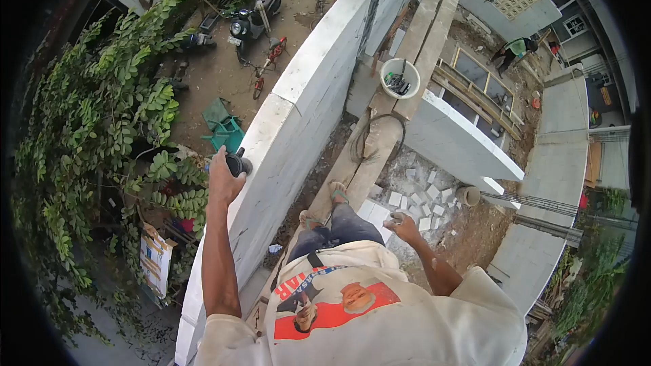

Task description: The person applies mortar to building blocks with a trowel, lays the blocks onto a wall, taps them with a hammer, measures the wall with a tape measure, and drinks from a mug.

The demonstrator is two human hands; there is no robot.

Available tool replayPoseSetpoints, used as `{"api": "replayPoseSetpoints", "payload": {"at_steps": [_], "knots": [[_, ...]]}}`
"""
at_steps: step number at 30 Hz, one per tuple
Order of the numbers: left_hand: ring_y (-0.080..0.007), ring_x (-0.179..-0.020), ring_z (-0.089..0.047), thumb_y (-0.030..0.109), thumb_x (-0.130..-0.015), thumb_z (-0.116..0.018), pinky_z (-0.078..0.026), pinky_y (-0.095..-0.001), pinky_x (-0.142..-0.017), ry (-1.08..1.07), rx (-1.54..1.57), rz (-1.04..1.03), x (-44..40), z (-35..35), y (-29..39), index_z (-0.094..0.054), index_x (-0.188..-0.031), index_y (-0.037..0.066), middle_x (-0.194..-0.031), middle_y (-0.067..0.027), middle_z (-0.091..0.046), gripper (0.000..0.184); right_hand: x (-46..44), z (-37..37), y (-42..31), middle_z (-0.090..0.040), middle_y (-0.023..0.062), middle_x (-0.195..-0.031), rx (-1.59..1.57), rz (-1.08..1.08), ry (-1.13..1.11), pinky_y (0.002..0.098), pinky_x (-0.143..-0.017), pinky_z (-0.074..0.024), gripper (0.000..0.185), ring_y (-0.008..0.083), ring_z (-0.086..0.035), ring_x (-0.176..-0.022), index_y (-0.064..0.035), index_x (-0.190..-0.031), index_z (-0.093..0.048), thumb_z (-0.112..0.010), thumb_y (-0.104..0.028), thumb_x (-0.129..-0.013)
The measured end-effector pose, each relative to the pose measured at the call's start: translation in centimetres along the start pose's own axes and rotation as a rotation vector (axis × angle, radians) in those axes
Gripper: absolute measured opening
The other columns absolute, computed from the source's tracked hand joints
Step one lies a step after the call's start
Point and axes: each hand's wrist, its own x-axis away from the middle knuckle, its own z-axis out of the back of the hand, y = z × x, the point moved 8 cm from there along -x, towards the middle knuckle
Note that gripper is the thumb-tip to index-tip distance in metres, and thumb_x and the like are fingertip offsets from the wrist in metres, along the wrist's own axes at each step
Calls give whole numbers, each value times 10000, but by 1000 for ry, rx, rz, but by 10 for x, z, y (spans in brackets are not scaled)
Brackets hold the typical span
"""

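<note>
My left hand (226,179) is closed around a black cup-shaped thing (237,163) with a round rim, at the top of the white block wall (271,129). Its exact kind is hard to make out. My right hand (405,226) hangs in the air to the right of my legs, fingers loosely curled and slightly apart, with nothing visible in them. Under my sandalled feet runs a wooden plank (352,169). Farther along it stands a white bucket (400,78) with dark items inside, and a dark coiled cable (380,137) lies nearer to me.
Broken white block pieces (427,200) litter the ground below on the right, beside a lower white wall (461,137). Another person (519,47) bends over in the far right yard. Left of the wall are leafy branches (115,108), a green chair (222,127) and a motorbike (254,19).
</note>
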Motion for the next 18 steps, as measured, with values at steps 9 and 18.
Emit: {"api": "replayPoseSetpoints", "payload": {"at_steps": [9,18], "knots": [[-473,-1340,-497,158,-739,-885,-416,-509,-1155,-4,-109,-91,6,-7,6,-444,-1475,-59,-1459,-288,-495,885,99,-81,57,-732,141,-1260,28,125,-10,398,-907,-580,407,266,-729,-1012,-56,-1240,-733,-686,-267,-895],[-464,-1419,-421,114,-825,-823,-357,-531,-1188,-91,93,-590,102,-33,131,-435,-1501,-13,-1502,-290,-463,790,297,-105,-13,-706,127,-1304,-82,-64,-106,437,-1021,-517,492,315,-688,-1110,-146,-1337,-694,-757,-293,-872]]}}
